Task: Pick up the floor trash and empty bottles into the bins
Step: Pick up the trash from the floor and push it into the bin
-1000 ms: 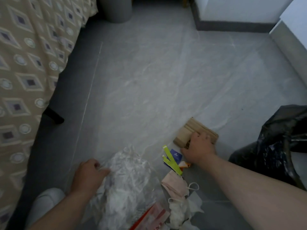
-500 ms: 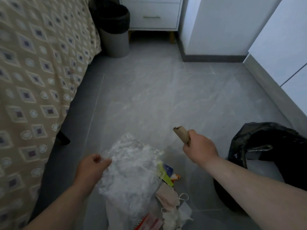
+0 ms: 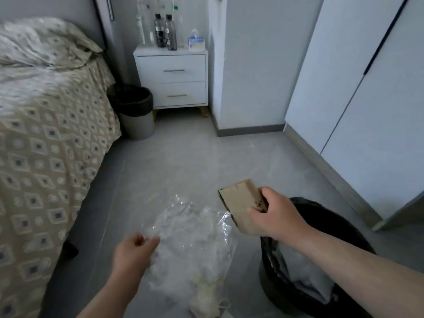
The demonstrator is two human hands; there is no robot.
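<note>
Cardboard piece (image 3: pixel 241 204) in right hand (image 3: pixel 273 216), print half-hidden — bag (image 3: pixel 195 244) contents blurred

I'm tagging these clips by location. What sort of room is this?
Most likely a bedroom. A bed with a patterned cover fills the left side, a white nightstand with two drawers stands beside it, with bottles on top, and tall white wardrobe doors line the right wall.

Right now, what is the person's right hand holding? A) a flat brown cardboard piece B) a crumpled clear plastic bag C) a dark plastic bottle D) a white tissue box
A: the right hand grips the flat brown cardboard piece near the black-lined bin; the left hand holds the crumpled clear plastic bag.
</note>
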